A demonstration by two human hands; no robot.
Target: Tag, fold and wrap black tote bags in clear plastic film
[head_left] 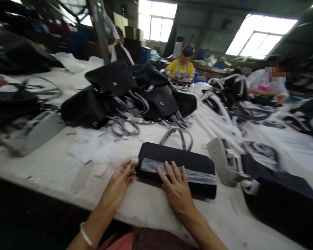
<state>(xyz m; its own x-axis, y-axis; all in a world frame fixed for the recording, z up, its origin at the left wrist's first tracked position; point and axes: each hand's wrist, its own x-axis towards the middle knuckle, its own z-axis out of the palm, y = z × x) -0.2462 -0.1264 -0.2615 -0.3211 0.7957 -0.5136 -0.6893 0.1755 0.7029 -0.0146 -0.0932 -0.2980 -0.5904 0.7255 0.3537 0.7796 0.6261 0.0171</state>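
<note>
A black handbag (176, 152) lies on the table in front of me, its strap loop (183, 139) wrapped in clear film behind it. A translucent strip (201, 176) runs lengthwise along the bag's near side. My right hand (176, 187) lies flat over that strip with fingers spread, pressing on the bag and holding nothing. At the bag's left end, my left hand (122, 180) has its thumb and fingers pinched together. Whatever is between those fingertips is too small to make out; a whitish bit shows just beside them.
A grey tape dispenser (221, 161) stands right of the bag, beside another black bag (281, 194). Black handbags (112, 80) are piled behind. White paper scraps (90, 147) lie to the left, near another grey dispenser (38, 133). Other people (182, 67) work farther back.
</note>
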